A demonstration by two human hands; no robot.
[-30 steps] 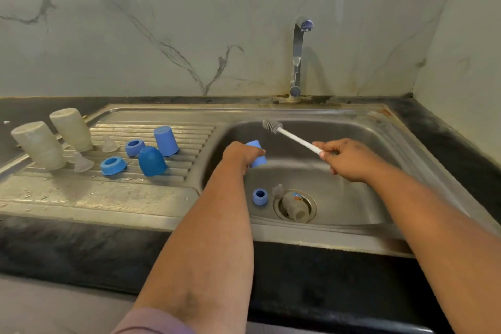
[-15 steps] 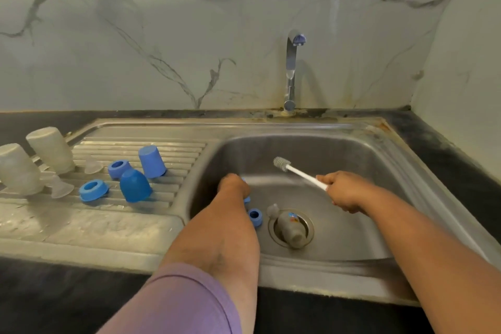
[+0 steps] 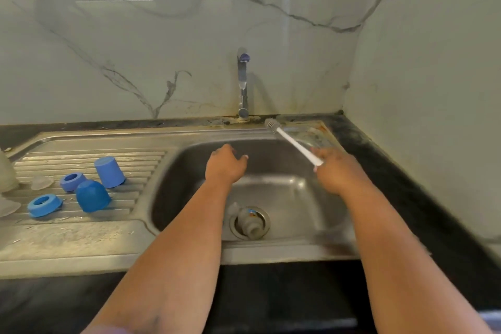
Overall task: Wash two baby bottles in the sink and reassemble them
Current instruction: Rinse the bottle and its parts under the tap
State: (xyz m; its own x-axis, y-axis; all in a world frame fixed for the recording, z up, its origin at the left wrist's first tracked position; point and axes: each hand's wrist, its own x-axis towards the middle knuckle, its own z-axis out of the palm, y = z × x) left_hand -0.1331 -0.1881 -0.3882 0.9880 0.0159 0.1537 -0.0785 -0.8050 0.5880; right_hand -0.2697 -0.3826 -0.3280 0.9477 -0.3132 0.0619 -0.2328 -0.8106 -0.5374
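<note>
Over the sink basin [image 3: 298,198]: left hand [image 3: 225,167], blue cap released since a second ago, fingers loose, empty; right hand [image 3: 334,171] grips brush [image 3: 292,142]. Scrubbing apparently finished.

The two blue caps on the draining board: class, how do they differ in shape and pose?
The rear blue cap has a flat top and straight, slightly tapered sides; the front blue cap is rounded like a dome. The rear one is a lighter blue, the front one deeper. The rear cap leans slightly; the front sits nearer the edge. Both rest mouth-down on the ridges.
</note>
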